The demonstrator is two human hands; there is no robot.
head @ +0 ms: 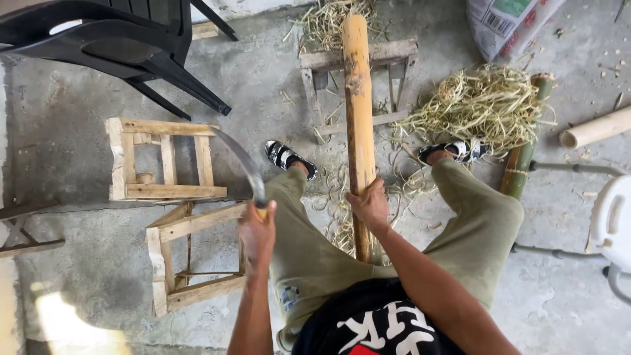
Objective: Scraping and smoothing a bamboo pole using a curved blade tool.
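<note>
A rough grey concrete floor (79, 105) carried a black plastic chair (118, 39), two bare slatted wooden stools (164, 164) and a heap of pale curled bamboo shavings (480, 105). A long tan peeled bamboo pole (359, 118) lay between the seated person's legs, its far end propped on a low wooden frame (388, 56). The right hand (370, 205) was clamped round the pole. The left hand (257, 230) gripped a curved grey steel blade (240, 161), raised above the stools.
</note>
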